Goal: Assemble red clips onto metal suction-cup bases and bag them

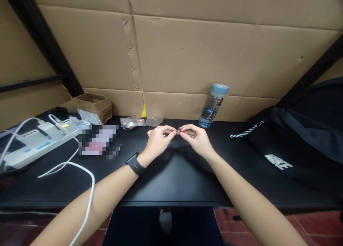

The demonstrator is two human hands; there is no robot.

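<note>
Above the middle of the black table, my left hand [158, 140] and my right hand [197, 138] meet fingertip to fingertip. Between them is a small thin piece [178, 131] with a pale upright edge and a bit of red beside it; its kind is too small to tell. Thumb and forefinger of each hand are pinched on it from opposite sides. The curled fingers hide most of it. A black watch [135, 163] is strapped round my left wrist.
Plastic packets [132, 122] and a small cardboard box [92, 104] lie at the back left, near a white power strip [48, 142]. A white cable [92, 188] crosses my left forearm. A water bottle [213, 106] stands behind my right hand; a black bag [300, 149] is at right.
</note>
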